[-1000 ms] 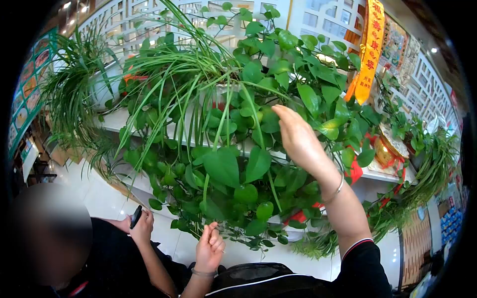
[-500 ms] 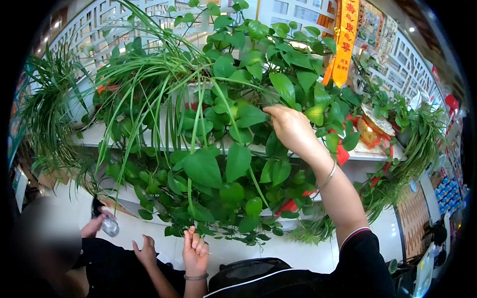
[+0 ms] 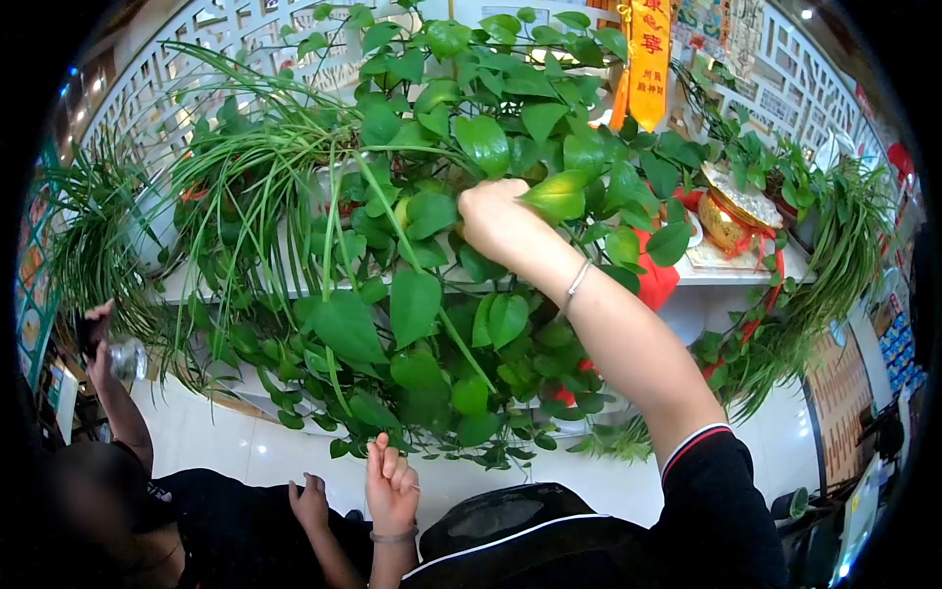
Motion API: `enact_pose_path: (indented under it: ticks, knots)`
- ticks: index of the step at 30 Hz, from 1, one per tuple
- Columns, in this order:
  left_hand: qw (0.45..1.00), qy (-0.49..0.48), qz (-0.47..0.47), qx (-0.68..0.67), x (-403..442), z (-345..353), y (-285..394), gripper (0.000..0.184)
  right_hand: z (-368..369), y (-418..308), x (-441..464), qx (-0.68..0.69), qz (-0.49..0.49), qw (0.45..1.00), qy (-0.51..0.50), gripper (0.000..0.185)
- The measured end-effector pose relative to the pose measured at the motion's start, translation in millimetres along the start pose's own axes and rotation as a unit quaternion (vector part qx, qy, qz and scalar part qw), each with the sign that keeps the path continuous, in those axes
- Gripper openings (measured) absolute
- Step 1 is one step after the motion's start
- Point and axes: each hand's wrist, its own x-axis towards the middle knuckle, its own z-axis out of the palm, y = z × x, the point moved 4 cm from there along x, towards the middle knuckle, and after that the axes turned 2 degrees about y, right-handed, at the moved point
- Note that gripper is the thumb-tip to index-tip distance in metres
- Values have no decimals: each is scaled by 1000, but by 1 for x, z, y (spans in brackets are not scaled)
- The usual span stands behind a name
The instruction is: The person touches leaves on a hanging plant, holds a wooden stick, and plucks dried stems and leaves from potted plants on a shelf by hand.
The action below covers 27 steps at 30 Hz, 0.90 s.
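Note:
Deep among the heart-shaped leaves of the pothos point(image 3: 481, 147) is my right hand point(image 3: 500, 226), its fingers curled and their tips hidden behind the hand and foliage. A yellow-green leaf point(image 3: 559, 196) lies against the back of that hand. Lower down, my left hand point(image 3: 392, 481) is raised in front of my body, palm side showing. Its fingers are folded in with thumb and forefinger together, just below the trailing leaves; what they hold, if anything, is too small to name. Left of the pothos, a spider plant point(image 3: 265, 147) spills long thin leaves over the shelf.
At left a co-worker's hand point(image 3: 101, 363) holds a clear bottle point(image 3: 128, 359); their other hand point(image 3: 310, 503) is close to my left hand. A white shelf point(image 3: 721, 274) bears a gold ornament point(image 3: 724, 226). An orange ribbon point(image 3: 648, 74) hangs before the white lattice point(image 3: 785, 103).
My right hand has moved left and slightly up, further into the pothos leaves. My left hand stays closed. The co-worker's bottle has moved up and left, as the view shifts too.

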Motion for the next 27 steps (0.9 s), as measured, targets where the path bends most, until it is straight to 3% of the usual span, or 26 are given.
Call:
enact_pose_path:
  ticks: [5,6,7,9,12,19,22,27]
  knots:
    - [1000,-5,8,23,-2,5,-4,31,9,-4,-12,-246,-77,965,52,23]
    - [1000,-6,12,26,-2,6,-5,32,9,1,-11,-160,-73,982,65,23]
    - [1000,-8,13,26,-2,7,-6,31,9,-2,-10,-223,-98,968,63,21]
    - [1000,-12,15,25,-3,10,-6,31,6,2,-4,-109,-39,993,-1,17]
    - [1000,-16,18,16,-3,12,-7,31,-7,-3,0,-36,-76,996,-7,12]
    - [1000,-13,19,4,-4,15,-4,32,6,-5,2,9,-142,973,180,7]
    - [1000,-8,24,9,-4,16,-3,32,-4,-7,-2,69,-97,989,92,7]
    - [999,-44,12,28,-1,33,-7,31,-21,-11,-49,102,-65,974,193,2]
